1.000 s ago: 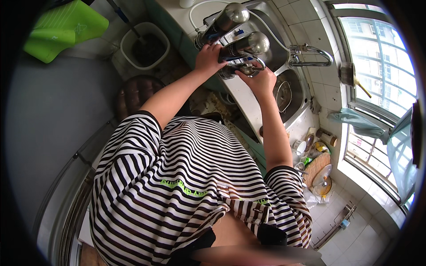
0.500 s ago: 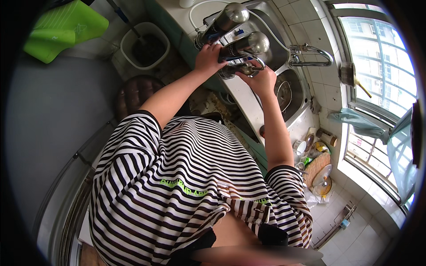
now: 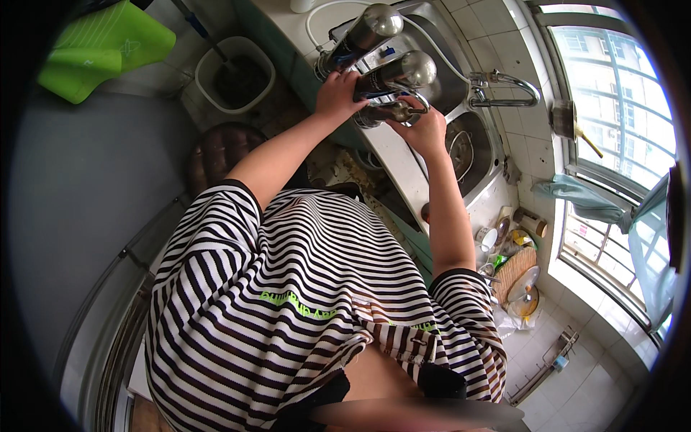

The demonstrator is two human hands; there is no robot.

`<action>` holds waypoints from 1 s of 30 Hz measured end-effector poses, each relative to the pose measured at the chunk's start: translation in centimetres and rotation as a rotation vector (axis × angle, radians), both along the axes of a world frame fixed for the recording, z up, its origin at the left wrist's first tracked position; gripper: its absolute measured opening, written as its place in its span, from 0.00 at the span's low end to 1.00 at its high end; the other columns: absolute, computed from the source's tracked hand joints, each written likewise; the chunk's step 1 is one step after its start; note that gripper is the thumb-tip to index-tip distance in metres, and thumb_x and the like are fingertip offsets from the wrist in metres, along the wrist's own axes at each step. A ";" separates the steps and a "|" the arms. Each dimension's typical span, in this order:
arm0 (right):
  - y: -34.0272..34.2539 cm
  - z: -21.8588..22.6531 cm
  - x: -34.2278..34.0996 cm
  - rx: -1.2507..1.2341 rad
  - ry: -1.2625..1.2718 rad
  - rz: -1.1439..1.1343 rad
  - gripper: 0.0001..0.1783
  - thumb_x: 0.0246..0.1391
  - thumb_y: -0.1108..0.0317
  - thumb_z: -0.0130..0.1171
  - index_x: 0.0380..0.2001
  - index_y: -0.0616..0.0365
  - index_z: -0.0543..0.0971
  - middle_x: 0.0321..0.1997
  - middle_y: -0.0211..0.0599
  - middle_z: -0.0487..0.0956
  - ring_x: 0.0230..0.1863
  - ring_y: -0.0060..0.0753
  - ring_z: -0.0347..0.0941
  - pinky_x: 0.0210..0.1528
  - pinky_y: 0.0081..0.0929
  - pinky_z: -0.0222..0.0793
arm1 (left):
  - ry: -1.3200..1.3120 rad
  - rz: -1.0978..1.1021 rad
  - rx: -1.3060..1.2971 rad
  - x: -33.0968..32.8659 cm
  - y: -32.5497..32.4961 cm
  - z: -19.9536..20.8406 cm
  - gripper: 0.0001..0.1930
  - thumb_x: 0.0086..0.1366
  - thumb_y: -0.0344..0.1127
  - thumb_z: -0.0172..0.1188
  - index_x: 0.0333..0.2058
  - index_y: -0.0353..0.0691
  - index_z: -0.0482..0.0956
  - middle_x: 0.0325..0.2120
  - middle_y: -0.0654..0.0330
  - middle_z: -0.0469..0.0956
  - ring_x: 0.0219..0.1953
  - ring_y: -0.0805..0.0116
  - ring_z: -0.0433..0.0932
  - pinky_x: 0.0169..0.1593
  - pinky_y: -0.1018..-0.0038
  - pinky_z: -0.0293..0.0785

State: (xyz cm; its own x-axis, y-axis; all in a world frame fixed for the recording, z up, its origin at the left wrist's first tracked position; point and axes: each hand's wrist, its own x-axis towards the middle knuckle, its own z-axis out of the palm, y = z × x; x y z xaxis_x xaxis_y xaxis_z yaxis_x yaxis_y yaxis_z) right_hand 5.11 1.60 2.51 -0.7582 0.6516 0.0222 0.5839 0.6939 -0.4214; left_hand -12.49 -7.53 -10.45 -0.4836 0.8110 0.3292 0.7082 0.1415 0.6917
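Note:
Two shiny steel canisters, which look like a water filter, stand side by side on the counter by the sink. My left hand [image 3: 338,97] grips the left side of the nearer canister [image 3: 399,74], its fingers going into the gap beside the farther canister [image 3: 371,32]. Close against the nearer canister is a smaller rounded metal fitting [image 3: 387,112], below a curved metal spout [image 3: 417,97]. My right hand [image 3: 426,131] is closed about the right end of this fitting, with the thumb toward me. Some of its fingertips are hidden behind the metal.
A steel double sink [image 3: 479,155] with a chrome tap [image 3: 507,93] lies to the right. A white hose [image 3: 435,43] runs from the canisters toward the tap. Dishes and a woven tray [image 3: 512,272] crowd the counter's near right. A white bucket [image 3: 263,97] and a brown stool [image 3: 223,155] stand left.
My right hand has shifted very slightly on the metal fitting, its fingers and thumb a little differently placed. My left hand and the canisters look still.

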 end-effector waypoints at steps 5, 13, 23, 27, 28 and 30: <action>-1.5 0.4 -0.9 0.039 -0.071 -0.171 0.27 0.32 0.55 0.77 0.37 0.54 0.82 0.38 0.43 0.83 0.40 0.46 0.80 0.43 0.38 0.75 | 0.005 0.005 -0.019 0.0 0.0 0.0 0.28 0.44 0.44 0.74 0.43 0.47 0.71 0.41 0.62 0.77 0.45 0.54 0.74 0.47 0.62 0.74; 1.0 -0.8 0.5 -0.046 0.147 0.131 0.30 0.35 0.58 0.77 0.45 0.50 0.80 0.42 0.36 0.84 0.45 0.43 0.80 0.46 0.33 0.74 | 0.007 0.000 -0.015 0.0 0.0 0.2 0.29 0.44 0.44 0.74 0.44 0.46 0.72 0.41 0.61 0.77 0.46 0.54 0.73 0.48 0.62 0.75; -1.0 -1.1 -0.2 0.115 -0.062 -0.176 0.30 0.31 0.54 0.79 0.42 0.50 0.82 0.35 0.38 0.83 0.36 0.46 0.80 0.40 0.38 0.75 | 0.013 0.008 -0.016 0.1 0.0 0.0 0.31 0.44 0.47 0.74 0.45 0.46 0.71 0.40 0.60 0.76 0.45 0.53 0.74 0.49 0.62 0.73; 0.2 -0.3 0.2 0.022 0.199 0.068 0.31 0.32 0.57 0.78 0.44 0.51 0.81 0.37 0.39 0.83 0.40 0.44 0.80 0.43 0.36 0.75 | 0.020 0.005 -0.014 0.0 -0.1 0.0 0.30 0.43 0.46 0.74 0.45 0.46 0.71 0.41 0.60 0.76 0.46 0.53 0.73 0.49 0.62 0.73; 0.7 -0.7 0.4 -0.014 0.175 0.103 0.30 0.33 0.58 0.78 0.44 0.52 0.81 0.38 0.38 0.84 0.41 0.43 0.80 0.45 0.35 0.74 | 0.016 0.005 -0.017 0.0 0.0 0.0 0.30 0.43 0.45 0.74 0.44 0.46 0.72 0.42 0.61 0.76 0.47 0.54 0.73 0.49 0.62 0.74; 0.9 -0.7 0.4 -0.040 0.134 0.107 0.30 0.33 0.58 0.78 0.44 0.52 0.81 0.38 0.38 0.84 0.41 0.43 0.80 0.45 0.34 0.74 | 0.009 0.003 -0.016 0.1 0.0 0.0 0.29 0.43 0.45 0.74 0.44 0.46 0.72 0.43 0.62 0.76 0.48 0.54 0.73 0.49 0.62 0.75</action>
State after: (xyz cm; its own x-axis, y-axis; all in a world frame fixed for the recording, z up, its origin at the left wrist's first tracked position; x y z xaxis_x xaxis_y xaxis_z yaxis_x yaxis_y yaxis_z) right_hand 5.50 2.49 1.80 -0.8150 0.5700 0.1039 0.4445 0.7301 -0.5190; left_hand -12.43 -7.51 -10.46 -0.4835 0.8147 0.3201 0.7137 0.1552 0.6831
